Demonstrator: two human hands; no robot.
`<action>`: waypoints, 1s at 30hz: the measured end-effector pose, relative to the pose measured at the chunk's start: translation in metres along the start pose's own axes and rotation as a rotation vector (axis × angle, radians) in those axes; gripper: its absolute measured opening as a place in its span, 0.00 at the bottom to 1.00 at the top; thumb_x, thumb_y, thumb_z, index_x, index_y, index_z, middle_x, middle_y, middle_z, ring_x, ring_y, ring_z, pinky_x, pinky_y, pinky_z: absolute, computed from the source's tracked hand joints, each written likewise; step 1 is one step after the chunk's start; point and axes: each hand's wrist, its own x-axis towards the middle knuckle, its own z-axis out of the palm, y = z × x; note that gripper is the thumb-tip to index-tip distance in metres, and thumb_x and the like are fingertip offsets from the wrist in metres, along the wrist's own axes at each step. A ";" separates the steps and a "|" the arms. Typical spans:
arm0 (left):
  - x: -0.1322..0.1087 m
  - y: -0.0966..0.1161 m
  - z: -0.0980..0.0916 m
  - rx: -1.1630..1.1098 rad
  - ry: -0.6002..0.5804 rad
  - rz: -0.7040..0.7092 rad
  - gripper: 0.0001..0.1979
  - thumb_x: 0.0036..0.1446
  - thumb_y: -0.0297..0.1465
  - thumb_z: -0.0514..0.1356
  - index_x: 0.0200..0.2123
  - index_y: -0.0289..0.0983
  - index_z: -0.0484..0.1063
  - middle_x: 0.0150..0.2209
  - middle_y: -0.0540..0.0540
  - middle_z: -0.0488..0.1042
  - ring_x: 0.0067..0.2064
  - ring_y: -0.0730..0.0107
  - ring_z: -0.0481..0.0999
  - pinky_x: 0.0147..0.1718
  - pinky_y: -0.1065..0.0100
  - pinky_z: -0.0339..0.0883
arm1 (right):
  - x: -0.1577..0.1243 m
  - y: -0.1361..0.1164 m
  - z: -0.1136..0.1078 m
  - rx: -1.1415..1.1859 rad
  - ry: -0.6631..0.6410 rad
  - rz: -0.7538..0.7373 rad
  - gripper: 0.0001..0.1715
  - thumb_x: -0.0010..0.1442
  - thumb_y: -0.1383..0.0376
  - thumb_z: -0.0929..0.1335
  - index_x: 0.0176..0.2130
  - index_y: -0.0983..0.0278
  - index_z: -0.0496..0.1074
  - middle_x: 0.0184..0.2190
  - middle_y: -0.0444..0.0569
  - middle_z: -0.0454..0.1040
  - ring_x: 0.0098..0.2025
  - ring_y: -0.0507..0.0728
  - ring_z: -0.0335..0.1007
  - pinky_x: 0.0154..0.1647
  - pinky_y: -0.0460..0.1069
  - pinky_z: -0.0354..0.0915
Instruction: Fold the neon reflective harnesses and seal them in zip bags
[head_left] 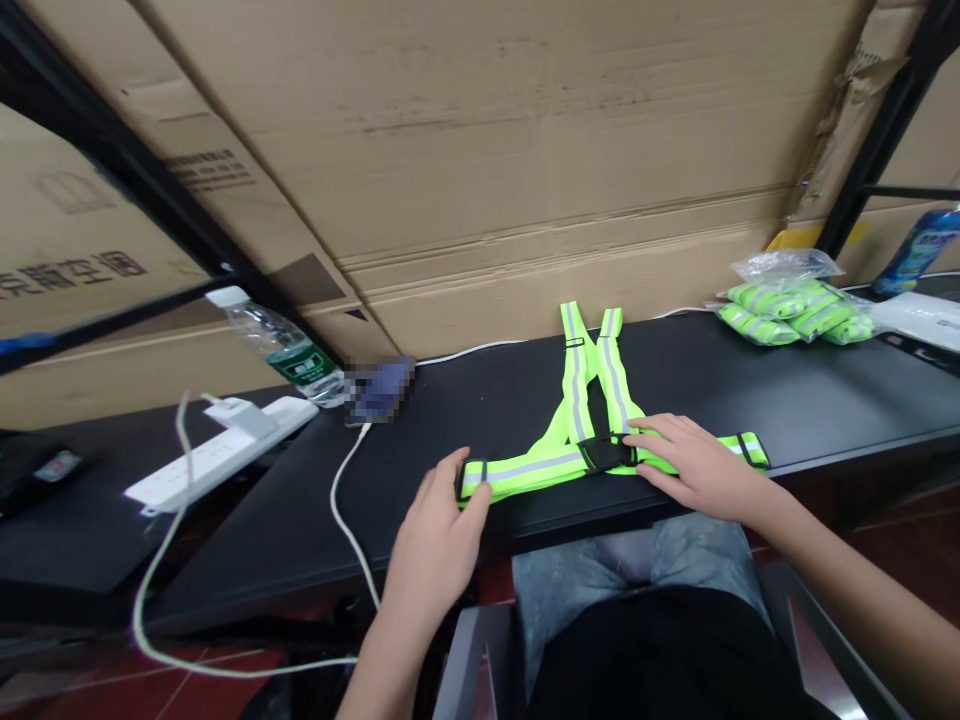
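A neon-yellow reflective vest (525,468) of straps with grey stripes lies flat on the black table. Its two shoulder straps point away from me, and the waist strap runs along the table's front edge. My left hand (439,535) pinches the left end of the waist strap between thumb and fingers, at a black slider. My right hand (694,465) rests on the strap right of centre, its fingers stretched out and the tips touching the black buckle (606,453). The strap's right end, with another black slider (748,450), sticks out past my right hand.
Bagged neon-yellow vests (795,308) lie at the back right, near a blue bottle (919,250). To the left are a water bottle (289,350), a blurred phone (382,390), a white power strip (217,455) and a white cable (341,510). Cardboard (525,180) backs the table (480,390).
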 end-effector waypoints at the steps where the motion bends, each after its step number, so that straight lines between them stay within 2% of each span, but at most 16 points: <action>1: 0.000 -0.001 -0.001 0.206 0.054 0.071 0.27 0.58 0.40 0.56 0.57 0.33 0.69 0.55 0.31 0.70 0.36 0.52 0.78 0.34 0.52 0.74 | 0.000 0.000 -0.002 -0.002 -0.007 -0.006 0.19 0.71 0.62 0.61 0.57 0.63 0.70 0.59 0.58 0.71 0.60 0.65 0.66 0.56 0.63 0.66; 3: -0.001 0.002 0.001 0.485 0.108 0.184 0.29 0.58 0.40 0.57 0.58 0.28 0.69 0.58 0.26 0.65 0.49 0.37 0.74 0.44 0.45 0.71 | 0.001 -0.001 -0.003 -0.009 -0.009 -0.016 0.18 0.69 0.64 0.61 0.56 0.65 0.70 0.58 0.58 0.71 0.59 0.65 0.67 0.55 0.63 0.66; 4: -0.002 0.005 0.004 0.533 0.115 0.231 0.28 0.59 0.39 0.56 0.58 0.26 0.69 0.58 0.26 0.65 0.51 0.35 0.72 0.47 0.44 0.70 | 0.002 -0.003 -0.004 -0.012 -0.005 -0.021 0.18 0.68 0.65 0.62 0.55 0.65 0.70 0.57 0.58 0.72 0.58 0.65 0.67 0.55 0.63 0.66; 7: -0.002 0.017 0.014 0.426 0.049 0.270 0.24 0.61 0.31 0.52 0.59 0.28 0.67 0.54 0.30 0.68 0.50 0.43 0.73 0.47 0.50 0.70 | 0.007 -0.009 -0.002 -0.014 0.016 -0.015 0.19 0.65 0.69 0.62 0.55 0.65 0.70 0.55 0.57 0.73 0.56 0.65 0.67 0.54 0.62 0.66; 10: 0.001 0.024 0.019 0.138 -0.014 0.215 0.23 0.59 0.29 0.52 0.58 0.34 0.66 0.52 0.35 0.69 0.46 0.53 0.76 0.43 0.56 0.72 | 0.009 -0.010 0.001 0.001 0.039 0.028 0.22 0.62 0.72 0.62 0.55 0.64 0.69 0.54 0.57 0.73 0.55 0.65 0.67 0.53 0.62 0.66; 12: 0.004 0.026 0.018 -0.159 -0.082 0.142 0.23 0.55 0.29 0.55 0.56 0.37 0.67 0.51 0.38 0.69 0.39 0.60 0.77 0.37 0.59 0.73 | 0.008 -0.008 0.001 0.006 0.059 0.058 0.22 0.60 0.72 0.63 0.54 0.64 0.69 0.53 0.57 0.73 0.54 0.65 0.67 0.53 0.62 0.66; 14: 0.005 0.028 0.013 -0.521 -0.184 0.011 0.24 0.50 0.31 0.60 0.52 0.37 0.69 0.50 0.40 0.70 0.33 0.66 0.75 0.32 0.62 0.72 | 0.008 -0.004 0.001 -0.003 0.089 0.073 0.22 0.60 0.72 0.63 0.53 0.64 0.69 0.53 0.57 0.73 0.54 0.65 0.67 0.52 0.62 0.66; 16: 0.005 0.029 0.010 -0.837 -0.260 -0.137 0.24 0.47 0.33 0.63 0.50 0.36 0.71 0.50 0.39 0.72 0.35 0.66 0.75 0.30 0.65 0.71 | 0.007 -0.001 0.001 -0.014 0.120 0.070 0.21 0.61 0.72 0.63 0.53 0.64 0.69 0.53 0.57 0.73 0.55 0.65 0.67 0.52 0.62 0.65; 18: 0.005 0.026 0.009 -0.976 -0.269 -0.213 0.23 0.46 0.34 0.66 0.48 0.36 0.72 0.50 0.39 0.73 0.36 0.66 0.75 0.29 0.67 0.70 | 0.006 0.000 0.001 -0.013 0.128 0.060 0.20 0.61 0.71 0.63 0.53 0.64 0.69 0.53 0.57 0.73 0.55 0.65 0.67 0.52 0.62 0.65; 20: 0.006 0.019 0.010 -0.886 -0.231 -0.206 0.24 0.46 0.35 0.67 0.48 0.36 0.72 0.51 0.39 0.73 0.31 0.72 0.73 0.25 0.69 0.66 | 0.004 -0.001 0.002 -0.002 0.112 0.055 0.20 0.62 0.71 0.62 0.54 0.63 0.69 0.53 0.57 0.73 0.55 0.65 0.68 0.52 0.62 0.66; 23: 0.007 0.006 0.011 -0.531 -0.169 -0.108 0.26 0.49 0.40 0.66 0.50 0.38 0.70 0.52 0.40 0.72 0.23 0.78 0.67 0.20 0.70 0.62 | 0.002 -0.002 0.003 0.013 0.091 0.054 0.18 0.66 0.67 0.62 0.55 0.61 0.69 0.53 0.56 0.74 0.54 0.65 0.69 0.51 0.62 0.67; 25: 0.006 0.002 0.008 -0.271 -0.145 -0.013 0.23 0.54 0.42 0.63 0.51 0.39 0.70 0.48 0.42 0.75 0.26 0.72 0.71 0.25 0.67 0.66 | 0.001 -0.002 0.003 0.020 0.090 0.052 0.17 0.68 0.63 0.62 0.54 0.61 0.69 0.53 0.56 0.74 0.55 0.65 0.69 0.52 0.63 0.67; 27: 0.004 0.002 0.004 0.002 -0.126 0.103 0.17 0.60 0.41 0.58 0.49 0.41 0.74 0.44 0.43 0.77 0.35 0.62 0.75 0.33 0.63 0.69 | 0.000 -0.002 0.002 0.022 0.089 0.053 0.16 0.69 0.60 0.62 0.54 0.61 0.69 0.53 0.56 0.74 0.56 0.65 0.69 0.52 0.63 0.67; 30: -0.002 0.004 0.003 0.324 -0.104 0.248 0.17 0.65 0.39 0.51 0.46 0.43 0.78 0.45 0.41 0.76 0.44 0.52 0.73 0.41 0.57 0.68 | 0.001 -0.001 0.002 0.013 0.084 0.058 0.16 0.70 0.60 0.62 0.53 0.61 0.70 0.53 0.56 0.74 0.56 0.65 0.69 0.52 0.63 0.67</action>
